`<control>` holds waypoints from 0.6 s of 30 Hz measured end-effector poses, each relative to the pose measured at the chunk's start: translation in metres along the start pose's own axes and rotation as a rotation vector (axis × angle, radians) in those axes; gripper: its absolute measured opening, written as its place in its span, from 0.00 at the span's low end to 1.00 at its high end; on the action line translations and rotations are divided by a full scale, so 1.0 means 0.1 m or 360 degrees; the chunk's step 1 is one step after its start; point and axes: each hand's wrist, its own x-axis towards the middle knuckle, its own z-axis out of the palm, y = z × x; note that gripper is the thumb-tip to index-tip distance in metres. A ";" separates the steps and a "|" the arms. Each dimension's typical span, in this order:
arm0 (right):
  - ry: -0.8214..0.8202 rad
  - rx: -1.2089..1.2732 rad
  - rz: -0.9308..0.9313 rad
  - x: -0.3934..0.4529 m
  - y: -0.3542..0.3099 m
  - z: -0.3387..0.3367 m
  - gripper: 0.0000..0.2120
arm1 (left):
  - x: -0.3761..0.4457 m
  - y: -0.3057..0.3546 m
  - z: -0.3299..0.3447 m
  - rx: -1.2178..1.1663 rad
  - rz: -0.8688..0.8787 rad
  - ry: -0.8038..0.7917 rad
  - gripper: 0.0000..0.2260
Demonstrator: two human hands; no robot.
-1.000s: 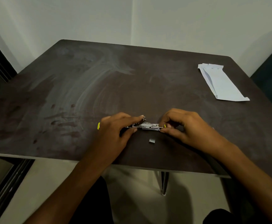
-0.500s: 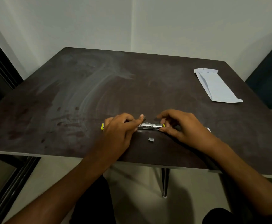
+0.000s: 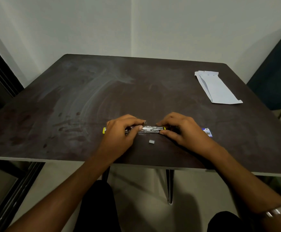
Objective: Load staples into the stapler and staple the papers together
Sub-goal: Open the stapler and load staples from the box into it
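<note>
A small metal stapler with yellow ends (image 3: pixel 150 129) lies opened out flat on the dark brown table (image 3: pixel 89 91), close to the middle of the near edge. The left hand (image 3: pixel 121 131) covers its left part, thumb and forefinger pinched on the metal rail, with a yellow tip showing past the knuckles. The right hand (image 3: pixel 181 129) grips the stapler's right end between thumb and fingers, just by the other yellow tip. A short silver block of staples (image 3: pixel 151 141) rests on the table just nearer the edge than the stapler, apart from both hands. A small blue and white box (image 3: pixel 207 131) peeks out from behind the right hand. The folded white papers (image 3: pixel 217 88) lie well apart, near the far right corner. A metal bracelet (image 3: pixel 278 210) sits on the right wrist.
</note>
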 end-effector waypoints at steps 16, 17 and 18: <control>0.0029 0.0017 -0.0010 -0.03 0.06 0.08 0.08 | -0.01 -0.08 -0.11 0.0030 0.0025 0.0141 0.10; 0.0025 0.0011 -0.0008 -0.04 0.07 0.08 0.08 | -0.02 -0.08 -0.12 0.0109 0.0019 0.0205 0.10; 0.0022 0.0008 -0.0007 -0.04 0.07 0.08 0.09 | -0.03 -0.08 -0.12 0.0202 -0.0014 0.0298 0.10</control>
